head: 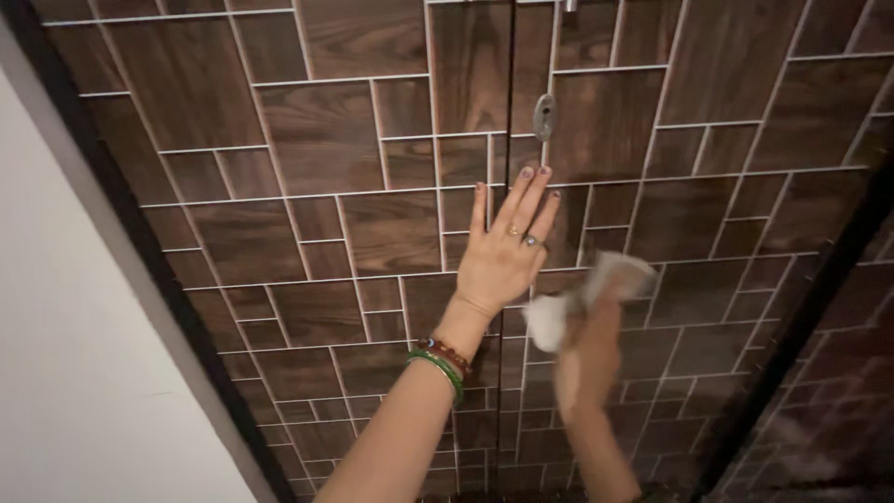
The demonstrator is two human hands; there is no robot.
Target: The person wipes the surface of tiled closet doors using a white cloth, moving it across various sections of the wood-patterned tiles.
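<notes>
Right grip [596,326] around white cloth [549,317]

I am looking at a white wall [84,373] lying along the left, meeting a black door frame [140,233]. A small oval metal keyhole cover [544,116] is sitting high near the centre seam (tilted slightly). Another dark patterned panel [829,410] is showing at the far right.

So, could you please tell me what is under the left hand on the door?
The left hand lies flat on the door, across the seam between its two brown panels. The patch beneath the palm is covered. The right hand, blurred, holds a white cloth beside it.
</notes>
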